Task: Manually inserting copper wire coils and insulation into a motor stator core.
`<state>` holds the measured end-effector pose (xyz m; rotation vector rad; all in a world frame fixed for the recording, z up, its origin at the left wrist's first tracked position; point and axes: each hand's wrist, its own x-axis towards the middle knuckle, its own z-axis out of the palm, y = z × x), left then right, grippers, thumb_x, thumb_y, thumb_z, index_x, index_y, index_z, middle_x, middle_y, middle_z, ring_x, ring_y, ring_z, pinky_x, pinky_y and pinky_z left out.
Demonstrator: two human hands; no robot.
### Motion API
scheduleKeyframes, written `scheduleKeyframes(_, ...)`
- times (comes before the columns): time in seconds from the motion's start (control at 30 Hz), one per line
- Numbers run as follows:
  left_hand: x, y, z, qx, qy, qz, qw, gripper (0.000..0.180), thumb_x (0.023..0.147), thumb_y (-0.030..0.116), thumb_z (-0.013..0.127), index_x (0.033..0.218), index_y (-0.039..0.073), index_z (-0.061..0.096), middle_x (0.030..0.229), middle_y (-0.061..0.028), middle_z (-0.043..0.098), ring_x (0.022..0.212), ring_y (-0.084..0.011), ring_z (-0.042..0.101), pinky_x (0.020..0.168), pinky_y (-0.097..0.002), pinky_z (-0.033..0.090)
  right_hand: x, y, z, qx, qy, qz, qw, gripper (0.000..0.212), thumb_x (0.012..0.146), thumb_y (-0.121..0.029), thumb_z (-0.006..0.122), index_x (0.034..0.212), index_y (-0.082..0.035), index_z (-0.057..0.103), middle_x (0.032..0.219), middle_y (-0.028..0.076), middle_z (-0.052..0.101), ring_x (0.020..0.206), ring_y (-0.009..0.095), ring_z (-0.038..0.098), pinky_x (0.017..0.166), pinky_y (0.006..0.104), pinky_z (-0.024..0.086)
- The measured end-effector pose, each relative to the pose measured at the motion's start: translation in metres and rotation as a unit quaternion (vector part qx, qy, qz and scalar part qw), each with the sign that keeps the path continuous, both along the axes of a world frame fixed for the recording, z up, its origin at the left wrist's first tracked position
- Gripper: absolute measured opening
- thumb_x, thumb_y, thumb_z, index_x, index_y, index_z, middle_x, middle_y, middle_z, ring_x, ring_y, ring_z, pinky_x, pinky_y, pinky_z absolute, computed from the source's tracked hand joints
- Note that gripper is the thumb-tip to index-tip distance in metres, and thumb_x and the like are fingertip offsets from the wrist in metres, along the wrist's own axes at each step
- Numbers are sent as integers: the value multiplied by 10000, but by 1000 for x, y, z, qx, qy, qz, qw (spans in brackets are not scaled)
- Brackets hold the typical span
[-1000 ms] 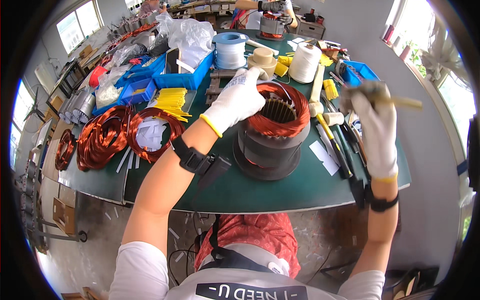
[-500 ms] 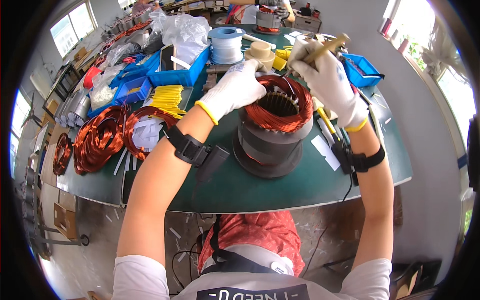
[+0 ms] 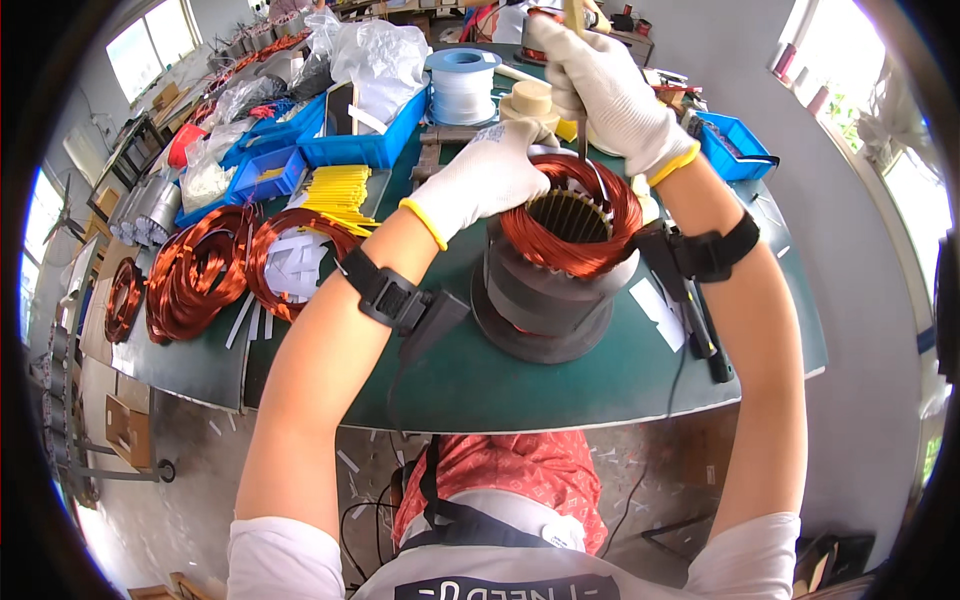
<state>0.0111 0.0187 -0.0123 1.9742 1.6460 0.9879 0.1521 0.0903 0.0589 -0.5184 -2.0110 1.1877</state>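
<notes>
A motor stator [image 3: 550, 285] with a dark grey body stands upright on the green table in front of me. Its copper winding [image 3: 575, 248] bulges around the slotted bore at the top. My left hand [image 3: 490, 175], in a white glove, is closed over the winding's far left side, its fingertips partly hidden. Above the far side of the winding, my gloved right hand [image 3: 615, 95] grips a tan-handled tool [image 3: 574, 14]. The tool is upright, and its thin dark shaft points down to the winding's far edge. Whether the tip touches wire or slot cannot be seen.
Coils of copper wire [image 3: 205, 265] and yellow sleeves [image 3: 338, 195] lie at left. Behind are blue bins [image 3: 365, 148] and a spool of white tubing [image 3: 463, 92]. At right are paper strips [image 3: 658, 312], a dark-handled tool [image 3: 712, 345] and another blue bin [image 3: 735, 150]. A co-worker sits across.
My right hand has moved left and up over the winding, turning the tool from slanted to upright. My left hand has shifted slightly right, and the stator sits slightly lower and further right.
</notes>
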Motion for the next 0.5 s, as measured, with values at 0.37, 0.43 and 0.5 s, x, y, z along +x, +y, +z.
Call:
scheduleKeyframes(0.37, 5, -9, 11, -30, -14, -7, 999, 452, 750, 65, 679, 1184, -18, 583, 1097, -169, 676, 1004, -225, 664, 873, -306, 511, 3, -13, 1, -125, 225, 3, 966, 405, 970, -368, 600, 682, -171, 396, 558, -68, 315, 451, 40, 271, 427, 220, 230)
scheduleKeyframes(0.43, 5, -8, 8, -26, -13, -2, 1000, 480, 748, 67, 682, 1206, -22, 571, 1122, -176, 672, 1027, -231, 660, 885, -308, 506, 5, -13, 0, -113, 233, 1, 966, 375, 975, -364, 594, 720, -156, 414, 568, -64, 331, 462, 41, 286, 430, 222, 233)
scheduleKeyframes(0.5, 4, -5, 4, -23, -10, 4, 1000, 509, 746, 68, 686, 1229, -27, 559, 1148, -182, 668, 1051, -237, 657, 898, -310, 502, 0, -19, -4, -103, 226, -27, 968, 378, 975, -366, 596, 721, -152, 417, 571, -64, 330, 463, 45, 286, 431, 225, 233)
